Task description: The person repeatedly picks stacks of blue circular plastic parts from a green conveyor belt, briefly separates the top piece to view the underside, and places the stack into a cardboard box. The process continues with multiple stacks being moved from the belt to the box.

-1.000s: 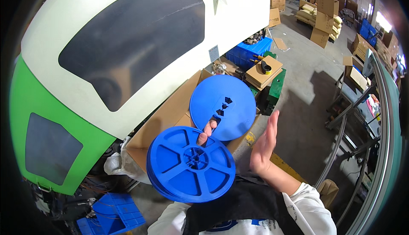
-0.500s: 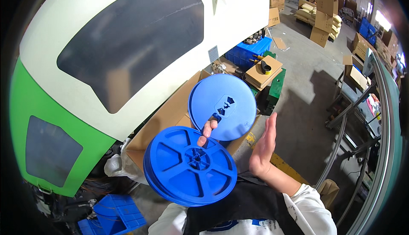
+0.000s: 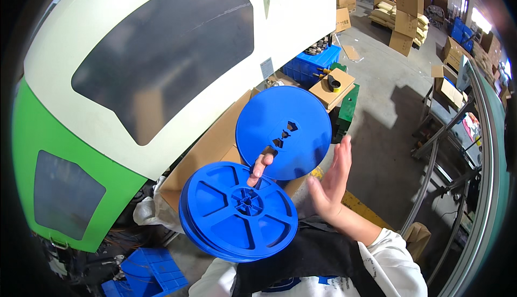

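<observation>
My left hand [image 3: 260,168] is closed on blue plastic reels, mostly hidden behind them. Only its fingertips show, curled over the upper rim of the lower reel stack [image 3: 215,219]. That stack has a spoked face with a hub in its middle and lies tilted in front of my chest. Beyond it a flat blue reel disc [image 3: 301,114] with small cutouts leans up, its near edge at the same fingers. Beside this disc's right edge is my right hand [image 3: 333,186], open, fingers up and thumb apart, holding nothing. Whether the thumb touches the rim I cannot tell.
An open cardboard box [image 3: 207,135] is beneath the reels, alongside a white and green machine [image 3: 291,22]. A blue crate [image 3: 309,65] and flat cardboard [image 3: 323,90] with a tape roll [image 3: 334,85] are beyond. Metal railing [image 3: 487,189] runs along the right; another blue crate [image 3: 156,267] is lower left.
The upper disc has tilted to face me more fully and looks darker blue. My right thumb has spread from the fingers toward the disc. The lower stack has shifted slightly left.
</observation>
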Available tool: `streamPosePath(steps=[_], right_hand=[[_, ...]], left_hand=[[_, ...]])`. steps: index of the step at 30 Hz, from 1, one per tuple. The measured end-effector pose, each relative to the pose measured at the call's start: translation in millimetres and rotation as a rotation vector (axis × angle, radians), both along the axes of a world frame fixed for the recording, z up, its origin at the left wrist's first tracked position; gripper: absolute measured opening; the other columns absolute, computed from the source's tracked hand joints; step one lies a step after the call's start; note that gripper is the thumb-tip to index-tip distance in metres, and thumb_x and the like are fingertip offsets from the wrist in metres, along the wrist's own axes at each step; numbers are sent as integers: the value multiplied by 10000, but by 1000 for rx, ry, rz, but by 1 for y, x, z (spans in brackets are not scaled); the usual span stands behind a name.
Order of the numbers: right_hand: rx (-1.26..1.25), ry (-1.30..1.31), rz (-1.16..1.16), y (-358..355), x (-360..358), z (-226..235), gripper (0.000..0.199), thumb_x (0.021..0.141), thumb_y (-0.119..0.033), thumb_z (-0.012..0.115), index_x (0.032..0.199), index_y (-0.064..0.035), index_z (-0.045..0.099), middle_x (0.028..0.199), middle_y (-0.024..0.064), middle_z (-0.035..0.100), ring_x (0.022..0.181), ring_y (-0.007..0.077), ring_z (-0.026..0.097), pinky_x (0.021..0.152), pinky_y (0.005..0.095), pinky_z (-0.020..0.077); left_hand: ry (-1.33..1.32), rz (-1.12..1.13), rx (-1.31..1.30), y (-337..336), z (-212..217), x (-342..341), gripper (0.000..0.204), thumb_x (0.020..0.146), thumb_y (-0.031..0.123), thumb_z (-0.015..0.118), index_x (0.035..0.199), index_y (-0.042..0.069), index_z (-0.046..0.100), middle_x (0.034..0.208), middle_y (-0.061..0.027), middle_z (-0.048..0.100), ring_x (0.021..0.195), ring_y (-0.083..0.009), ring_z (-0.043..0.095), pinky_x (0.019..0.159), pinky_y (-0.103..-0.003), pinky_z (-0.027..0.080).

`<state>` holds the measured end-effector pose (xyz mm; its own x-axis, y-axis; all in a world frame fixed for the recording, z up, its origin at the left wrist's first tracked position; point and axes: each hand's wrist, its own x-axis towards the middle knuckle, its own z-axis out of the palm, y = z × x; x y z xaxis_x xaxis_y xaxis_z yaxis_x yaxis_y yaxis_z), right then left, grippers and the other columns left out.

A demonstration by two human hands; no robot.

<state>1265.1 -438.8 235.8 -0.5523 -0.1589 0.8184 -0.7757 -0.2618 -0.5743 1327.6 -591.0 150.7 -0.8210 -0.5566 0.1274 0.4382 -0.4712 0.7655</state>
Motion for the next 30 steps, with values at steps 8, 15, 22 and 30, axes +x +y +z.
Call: streamPosePath(steps=[8, 15, 22, 30], right_hand=[[58, 544, 164, 12, 10, 26, 677, 933, -254, 583, 1492, -25, 277, 1583, 227, 171, 1482, 420, 42, 1174, 557, 74], [-160, -104, 232, 9, -2, 5, 699, 974, -474, 464, 1501, -55, 277, 1571, 182, 243, 1469, 318, 197, 1168, 482, 169], [-208, -823, 555, 2, -44, -9, 646, 965, -451, 492, 1458, -57, 357, 1502, 101, 380, 1366, 235, 368, 1123, 393, 279], [-121, -1040, 689, 1, -68, -26, 712, 908, -505, 575, 1454, -86, 391, 1427, 114, 467, 1280, 249, 459, 1059, 390, 369]], left_hand=[[2, 19, 0, -9, -4, 12, 468, 927, 179, 616, 1335, 98, 401, 1196, -78, 603, 1099, -175, 569, 1025, -365, 439], [10, 34, 9, -19, -13, 22, 420, 935, 185, 606, 1309, 93, 440, 1199, -78, 604, 1110, -181, 567, 1026, -364, 438], [4, 29, 25, -15, -13, 28, 375, 942, 191, 597, 1283, 88, 479, 1203, -79, 605, 1121, -187, 564, 1026, -364, 437], [-40, -9, 80, -12, -18, 45, 330, 950, 198, 587, 1253, 83, 524, 1207, -79, 606, 1133, -193, 561, 1027, -363, 436]])
